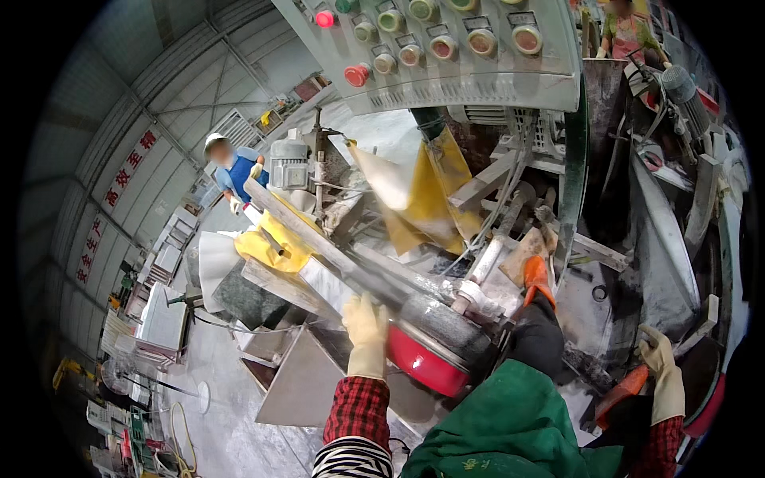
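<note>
Basically left hand [366,331] lies flat on the red-rimmed polishing head [434,350], right hand [663,374] loosely open, gripping nothing. Grey control panel [446,56] with round red and green buttons overhead; yellow sheeting [430,191] behind.

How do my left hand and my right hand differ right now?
The left hand is raised and pressed flat against the grey machine head above the red guard; the right hand hangs lower at the far right, touching no machine part that I can see. Both wear pale gloves over red plaid sleeves.
</note>
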